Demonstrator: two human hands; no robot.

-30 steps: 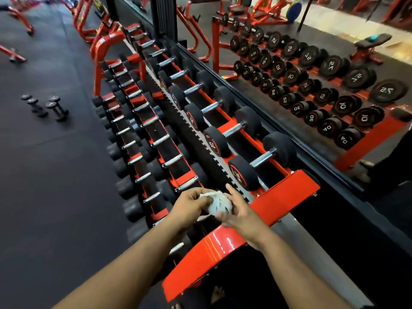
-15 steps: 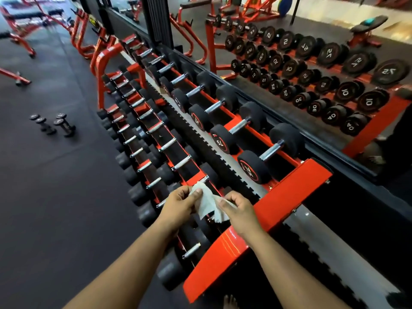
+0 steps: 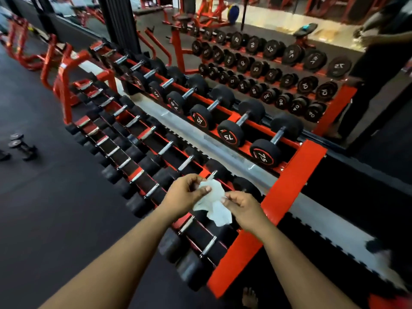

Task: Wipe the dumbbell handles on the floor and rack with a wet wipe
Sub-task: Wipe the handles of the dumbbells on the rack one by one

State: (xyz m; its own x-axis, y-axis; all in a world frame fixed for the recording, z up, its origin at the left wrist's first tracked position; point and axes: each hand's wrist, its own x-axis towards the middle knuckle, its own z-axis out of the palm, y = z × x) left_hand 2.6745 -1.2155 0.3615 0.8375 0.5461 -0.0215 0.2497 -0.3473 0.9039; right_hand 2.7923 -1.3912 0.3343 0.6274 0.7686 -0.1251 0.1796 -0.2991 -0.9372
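Hands meet at lower centre: left hand (image 3: 186, 192) and right hand (image 3: 242, 207) each pinch an edge of the wet wipe (image 3: 213, 202) above the rack (image 3: 292, 181). Nearest chrome dumbbell handle (image 3: 186, 224) lies just below, running toward upper right, closer to the left hand.

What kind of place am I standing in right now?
Most likely a commercial gym's free-weight area: a long red dumbbell rack filled with black dumbbells, a wall mirror reflecting them, and red weight machines on dark flooring.
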